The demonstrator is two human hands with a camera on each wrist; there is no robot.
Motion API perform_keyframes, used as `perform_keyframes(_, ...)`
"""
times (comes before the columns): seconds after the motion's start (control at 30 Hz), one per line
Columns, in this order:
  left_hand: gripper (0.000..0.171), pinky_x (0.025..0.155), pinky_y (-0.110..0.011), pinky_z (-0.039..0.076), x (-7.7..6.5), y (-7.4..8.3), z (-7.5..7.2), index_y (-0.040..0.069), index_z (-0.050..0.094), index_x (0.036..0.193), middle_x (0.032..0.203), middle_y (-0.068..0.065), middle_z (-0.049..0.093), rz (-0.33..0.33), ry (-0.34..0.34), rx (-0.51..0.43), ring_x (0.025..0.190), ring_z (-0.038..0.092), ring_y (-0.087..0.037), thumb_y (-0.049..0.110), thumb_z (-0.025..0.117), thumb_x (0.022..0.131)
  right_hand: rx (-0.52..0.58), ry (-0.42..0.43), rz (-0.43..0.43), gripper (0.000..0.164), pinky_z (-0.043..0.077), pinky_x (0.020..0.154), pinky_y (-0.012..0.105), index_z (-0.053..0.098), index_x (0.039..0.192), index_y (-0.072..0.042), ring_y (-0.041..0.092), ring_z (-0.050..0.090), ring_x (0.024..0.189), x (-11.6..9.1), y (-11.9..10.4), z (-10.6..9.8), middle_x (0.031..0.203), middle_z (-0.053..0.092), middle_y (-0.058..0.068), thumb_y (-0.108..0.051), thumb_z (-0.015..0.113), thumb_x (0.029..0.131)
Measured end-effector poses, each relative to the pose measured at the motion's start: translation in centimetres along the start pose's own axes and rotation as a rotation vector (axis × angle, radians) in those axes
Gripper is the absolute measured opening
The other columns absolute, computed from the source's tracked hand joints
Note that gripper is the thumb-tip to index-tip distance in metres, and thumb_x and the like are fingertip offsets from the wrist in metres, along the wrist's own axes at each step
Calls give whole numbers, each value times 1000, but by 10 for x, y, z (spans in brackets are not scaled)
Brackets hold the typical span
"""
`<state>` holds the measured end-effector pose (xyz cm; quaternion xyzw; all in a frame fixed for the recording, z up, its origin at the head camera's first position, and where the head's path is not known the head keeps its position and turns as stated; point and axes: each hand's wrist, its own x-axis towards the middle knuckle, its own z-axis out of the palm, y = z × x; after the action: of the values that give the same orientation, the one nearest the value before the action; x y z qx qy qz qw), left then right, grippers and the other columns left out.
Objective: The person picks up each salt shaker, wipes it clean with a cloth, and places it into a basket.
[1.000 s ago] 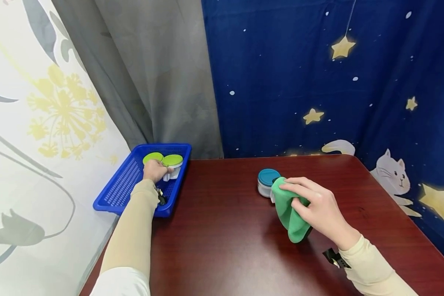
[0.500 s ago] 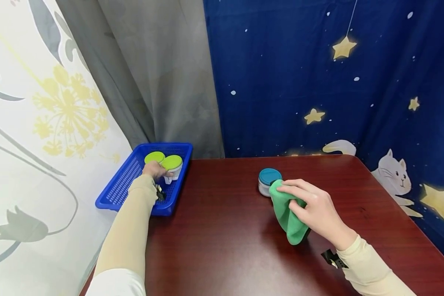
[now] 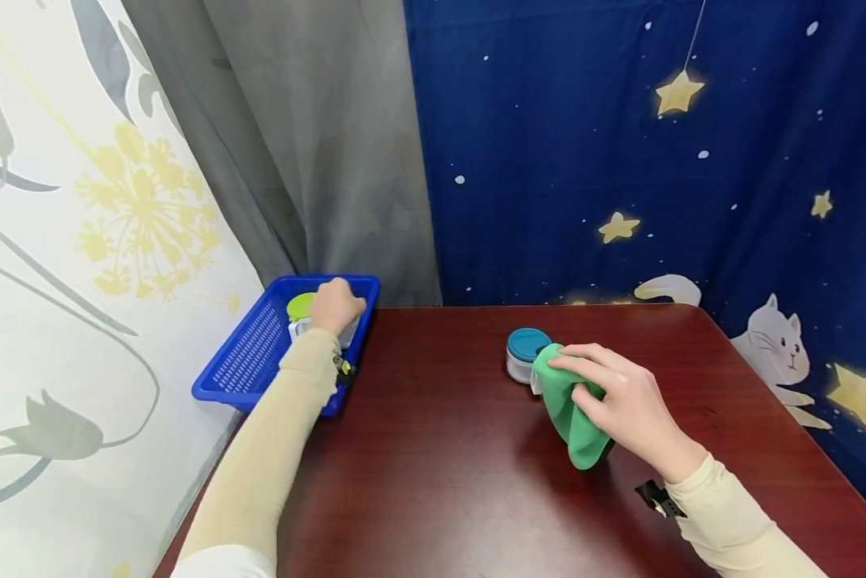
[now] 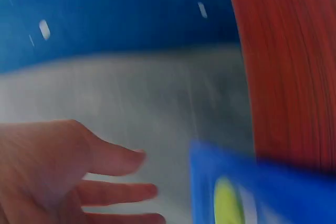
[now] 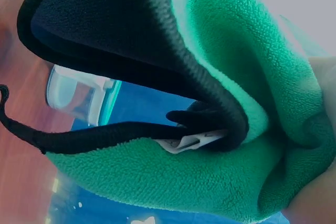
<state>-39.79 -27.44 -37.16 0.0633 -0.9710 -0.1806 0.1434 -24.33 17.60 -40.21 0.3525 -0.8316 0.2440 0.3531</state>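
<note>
Right hand (image 3: 624, 395) pinches a green cloth (image 3: 566, 413); left hand (image 3: 335, 307) is loose over a blue basket (image 3: 219, 395)

Thumb and fingers of the right hand are clamped on the green cloth, right of centre in the head view, and its folds hang down over the desk (image 3: 433, 449). The right wrist view shows its black edging, dark reverse side and a white label (image 5: 195, 141) in the fold. Just left of the cloth, a container with a teal lid (image 3: 528, 347) stands upright on the desk; whether the two touch is unclear.

The left hand, left of centre, holds nothing: its thumb and fingers lie apart in the blurred left wrist view, with the blue basket at lower right there. Beside that hand, a container with a lime-green lid (image 3: 300, 306) shows inside the basket. Behind, a grey curtain (image 3: 346, 160) fills the upper left and a blue curtain (image 3: 534, 160) with yellow stars the upper right.
</note>
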Motion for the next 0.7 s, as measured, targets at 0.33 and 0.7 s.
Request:
perform_keyframes(0.33, 17, 83, -42, 49, -69, 120, 81, 15, 72, 95, 90, 0, 72, 70, 193, -543, 89, 67, -23, 30, 75, 89, -88, -26, -27, 45, 44, 53, 31, 73, 122, -24, 14, 63, 101, 0, 16, -11, 125, 66, 0, -8, 63, 81)
perform_keyframes(0.7, 21, 84, -45, 48, -133, 205, 157, 13, 71, 96, 98, -5, 68, -87, 290, -788, 96, 65, -30, 31, 78, 87, -145, -83, 68, 45, 48, 55, 34, 72, 125, -26, 13, 62, 101, -13, 24, -21, 130, 64, -1, -9, 63, 85)
